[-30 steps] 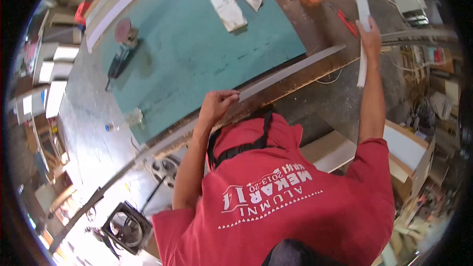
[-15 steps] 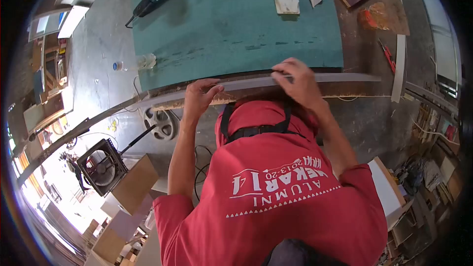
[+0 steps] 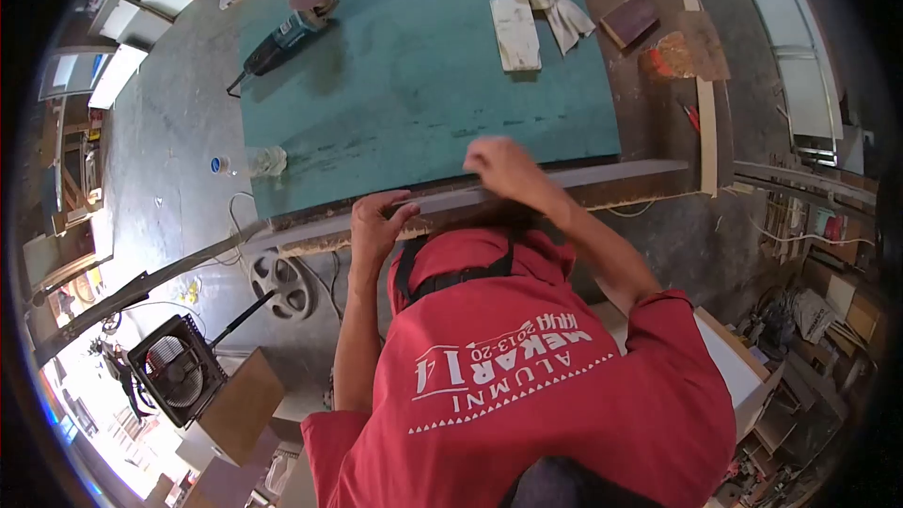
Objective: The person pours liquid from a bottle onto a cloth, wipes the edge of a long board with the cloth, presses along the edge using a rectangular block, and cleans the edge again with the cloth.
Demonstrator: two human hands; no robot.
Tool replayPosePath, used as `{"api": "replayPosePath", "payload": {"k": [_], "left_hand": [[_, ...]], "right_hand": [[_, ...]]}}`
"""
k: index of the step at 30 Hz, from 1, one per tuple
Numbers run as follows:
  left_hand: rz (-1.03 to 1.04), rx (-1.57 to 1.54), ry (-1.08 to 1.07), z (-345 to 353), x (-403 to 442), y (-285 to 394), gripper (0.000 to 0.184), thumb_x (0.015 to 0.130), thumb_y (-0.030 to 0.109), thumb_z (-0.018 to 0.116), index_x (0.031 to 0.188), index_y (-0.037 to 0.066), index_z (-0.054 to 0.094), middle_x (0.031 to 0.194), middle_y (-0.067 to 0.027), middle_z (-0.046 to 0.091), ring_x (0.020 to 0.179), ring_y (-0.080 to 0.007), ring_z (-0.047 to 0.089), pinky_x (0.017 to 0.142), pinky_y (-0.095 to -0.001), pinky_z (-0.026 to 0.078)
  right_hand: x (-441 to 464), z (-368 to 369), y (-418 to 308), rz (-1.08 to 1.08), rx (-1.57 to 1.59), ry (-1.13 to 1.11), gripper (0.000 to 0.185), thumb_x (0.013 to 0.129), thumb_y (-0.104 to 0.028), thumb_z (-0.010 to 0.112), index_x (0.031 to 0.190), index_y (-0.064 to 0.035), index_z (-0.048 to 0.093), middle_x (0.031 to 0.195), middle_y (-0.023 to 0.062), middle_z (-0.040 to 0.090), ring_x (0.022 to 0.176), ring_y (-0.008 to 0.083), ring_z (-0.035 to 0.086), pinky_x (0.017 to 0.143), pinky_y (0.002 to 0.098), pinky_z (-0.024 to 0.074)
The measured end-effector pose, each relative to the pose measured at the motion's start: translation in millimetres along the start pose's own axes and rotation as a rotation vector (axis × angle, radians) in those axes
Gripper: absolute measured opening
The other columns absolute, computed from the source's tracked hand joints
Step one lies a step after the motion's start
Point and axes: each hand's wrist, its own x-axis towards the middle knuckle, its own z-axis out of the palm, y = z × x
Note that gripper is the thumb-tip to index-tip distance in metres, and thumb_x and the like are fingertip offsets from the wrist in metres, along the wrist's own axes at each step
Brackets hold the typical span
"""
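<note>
A long pale strip (image 3: 625, 172) lies along the near edge of the green-topped table (image 3: 404, 94). My left hand (image 3: 378, 221) is at the left part of this strip, thumb and fingers curled on its edge. To its right, my right hand (image 3: 503, 167) is raised over the table edge above the strip, fingers curled in and slightly blurred; anything inside them is too small to tell. A second flat strip (image 3: 707, 136) lies crosswise at the table's right end.
On the table are a sander (image 3: 292, 28), white gloves (image 3: 515, 33), a plastic bottle (image 3: 266, 162), a dark block (image 3: 630, 21) and an orange packet (image 3: 670, 56). A fan (image 3: 176, 372) stands at lower left. Boards (image 3: 734, 367) are at lower right.
My right hand has left the second strip at the far right and moved left over the table edge. That strip now lies crosswise. My left hand stays near the long strip. The view has shifted.
</note>
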Motion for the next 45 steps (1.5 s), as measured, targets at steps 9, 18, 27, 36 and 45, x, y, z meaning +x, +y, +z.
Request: {"api": "replayPosePath", "payload": {"k": [9, 18, 27, 36, 45], "left_hand": [[0.131, 0.154, 0.291, -11, -22, 2, 0.035, 0.087, 0.010, 0.081, 0.121, 0.005, 0.075, 0.127, -0.0132, 0.073, 0.129, -0.0330, 0.062, 0.111, -0.0466, 0.045], [-0.060, 0.046, 0.725, -102, -24, -41, 0.054, 0.090, 0.003, 0.074, 0.143, 0.004, 0.061, 0.146, -0.0158, 0.062, 0.140, -0.0330, 0.054, 0.119, -0.0461, 0.039], [0.009, -0.057, 0.738, -206, 79, -155, 0.117, 0.081, 0.029, 0.093, 0.166, 0.004, 0.017, 0.164, -0.0295, 0.033, 0.152, -0.0380, 0.036, 0.122, -0.0494, 0.032], [0.239, -0.583, 0.241, -200, 99, -165, 0.085, 0.090, 0.004, 0.082, 0.159, 0.002, 0.032, 0.129, -0.0151, 0.064, 0.111, -0.0219, 0.064, 0.099, -0.0357, 0.052], [0.612, -0.423, 0.171, -241, 10, -58, 0.058, 0.087, 0.001, 0.081, 0.140, -0.002, 0.057, 0.102, -0.0076, 0.072, 0.089, -0.0139, 0.067, 0.077, -0.0299, 0.055]], "right_hand": [[128, -160, 139, 0.290, -0.520, 0.683, 0.036, 0.096, -0.041, 0.067, 0.099, -0.0069, 0.075, 0.101, 0.0200, 0.075, 0.091, 0.0422, 0.072, 0.078, 0.0529, 0.0571], [157, -207, 178, 0.680, 1.089, 0.727, 0.017, 0.098, -0.014, 0.060, 0.109, -0.0022, 0.067, 0.087, 0.0091, 0.070, 0.083, 0.0201, 0.069, 0.078, 0.0431, 0.0601], [-140, -203, -65, -0.595, 1.714, 0.348, 0.032, 0.099, -0.008, 0.053, 0.127, 0.0060, 0.056, 0.124, 0.0223, 0.061, 0.114, 0.0380, 0.057, 0.106, 0.0538, 0.0473], [-329, 29, -260, 0.626, -0.396, 1.157, 0.034, 0.103, -0.025, 0.066, 0.122, 0.0028, 0.069, 0.115, 0.0130, 0.074, 0.110, 0.0205, 0.066, 0.100, 0.0387, 0.0516], [-227, 180, -246, 0.352, 1.187, 1.109, 0.022, 0.106, -0.018, 0.062, 0.121, -0.0024, 0.067, 0.113, 0.0047, 0.072, 0.097, 0.0136, 0.068, 0.092, 0.0298, 0.0542]]}}
